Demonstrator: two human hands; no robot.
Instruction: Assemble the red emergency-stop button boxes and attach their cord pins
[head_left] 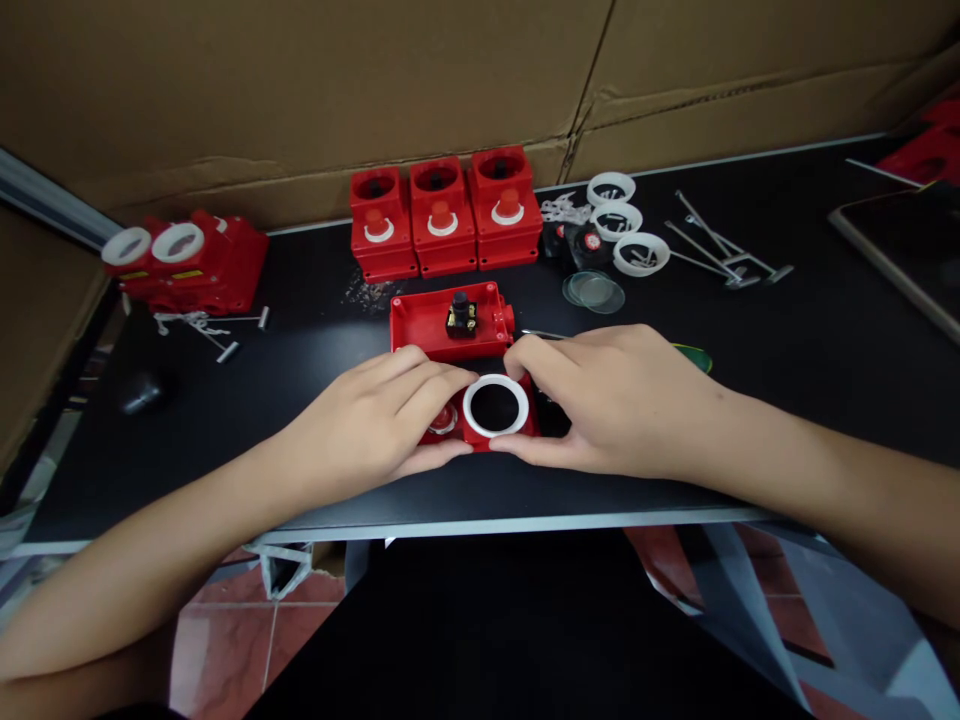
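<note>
A red housing cover (pixel 477 440) lies near the front edge of the black table, with a white ring (pixel 471 418) around its dark round opening. My left hand (pixel 375 415) grips the cover from the left, fingertips at the ring's left side, partly over a small red knob (pixel 442 418). From the right, my right hand (pixel 600 405) holds the same piece, index finger behind the ring and thumb at its front. Just behind sits an open red box (pixel 420 322) with a black switch block (pixel 460 315) in it.
Three red boxes (pixel 445 245) stand at the back, other red units (pixel 217 270) at the left. White rings (pixel 642 255) with screws, glass discs (pixel 594 291) and metal hammers (pixel 731 262) lie at right. A tablet-like object (pixel 907 250) is far right.
</note>
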